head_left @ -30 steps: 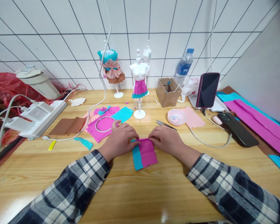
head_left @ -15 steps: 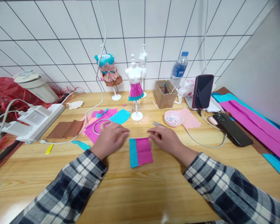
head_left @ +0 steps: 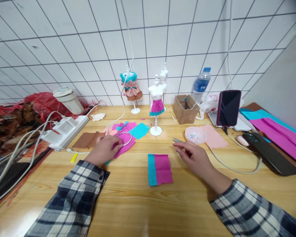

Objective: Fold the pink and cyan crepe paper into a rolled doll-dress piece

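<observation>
A folded crepe-paper piece [head_left: 162, 169], magenta with a blue strip along its left side, lies flat on the wooden table [head_left: 143, 210] between my hands, and neither hand touches it. My left hand [head_left: 105, 149] rests on a pile of magenta and blue paper sheets [head_left: 128, 136], its fingers loosely stretched against a white ring [head_left: 126, 142] lying there. My right hand [head_left: 194, 158] hovers open right of the folded piece, fingertips close to small scissors [head_left: 177, 140]. It holds nothing.
A white mini mannequin in a magenta-and-blue skirt [head_left: 156, 107] stands behind the paper, two more behind it. A pink dish of beads [head_left: 195, 135], a cardboard box [head_left: 186, 108], a water bottle [head_left: 201, 85], a propped phone [head_left: 229, 108], a flat phone [head_left: 270, 152], a power strip [head_left: 65, 131] and cables surround the work spot.
Both hands let go of the folded paper. My left hand moved left onto the paper pile with the ring; my right hand drew off to the right. The view tilted up.
</observation>
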A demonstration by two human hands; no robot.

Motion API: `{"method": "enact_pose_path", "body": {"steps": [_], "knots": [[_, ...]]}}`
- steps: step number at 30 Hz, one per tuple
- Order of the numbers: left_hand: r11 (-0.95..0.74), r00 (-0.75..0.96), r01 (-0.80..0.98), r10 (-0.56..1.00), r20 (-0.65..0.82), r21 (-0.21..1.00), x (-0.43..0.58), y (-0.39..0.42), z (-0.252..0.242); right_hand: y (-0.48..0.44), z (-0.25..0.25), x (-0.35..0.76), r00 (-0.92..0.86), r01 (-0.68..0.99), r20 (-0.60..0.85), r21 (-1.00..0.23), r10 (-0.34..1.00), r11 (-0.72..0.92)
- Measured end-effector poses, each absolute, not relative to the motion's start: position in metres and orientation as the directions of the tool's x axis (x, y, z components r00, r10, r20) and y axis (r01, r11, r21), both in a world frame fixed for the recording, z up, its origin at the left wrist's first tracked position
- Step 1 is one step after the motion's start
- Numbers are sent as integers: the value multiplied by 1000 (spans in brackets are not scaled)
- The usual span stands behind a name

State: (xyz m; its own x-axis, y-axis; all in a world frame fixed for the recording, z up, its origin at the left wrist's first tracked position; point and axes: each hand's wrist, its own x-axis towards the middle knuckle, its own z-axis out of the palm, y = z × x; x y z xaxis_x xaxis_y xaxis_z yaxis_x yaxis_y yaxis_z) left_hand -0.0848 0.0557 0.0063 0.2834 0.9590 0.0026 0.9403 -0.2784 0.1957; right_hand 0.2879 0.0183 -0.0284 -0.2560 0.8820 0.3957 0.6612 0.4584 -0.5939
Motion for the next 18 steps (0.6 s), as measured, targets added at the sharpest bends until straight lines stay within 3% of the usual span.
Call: {"method": "enact_pose_path", "body": {"steps": [5, 7, 9, 13, 18], "knots": [[-254, 156, 776, 964, 215, 577, -61, 45, 10, 15, -27, 285, -252, 655, 442, -577, 861, 488], [-293, 127, 583, 954, 271, 758, -38, 32, 11, 11, -24, 281, -239, 643, 474, -577, 848, 504], [-329, 210, 354, 940, 268, 876, -11, 16, 9, 5, -21, 274, -215, 625, 505, -587, 836, 515], [-192, 312, 82, 937, 158, 978, 35, -14, 2, -8, -14, 260, -172, 584, 556, -608, 814, 538], [-77, 402, -69, 910, 98, 995, 48, -27, -6, -15, -11, 247, -236, 552, 609, -557, 757, 620]]}}
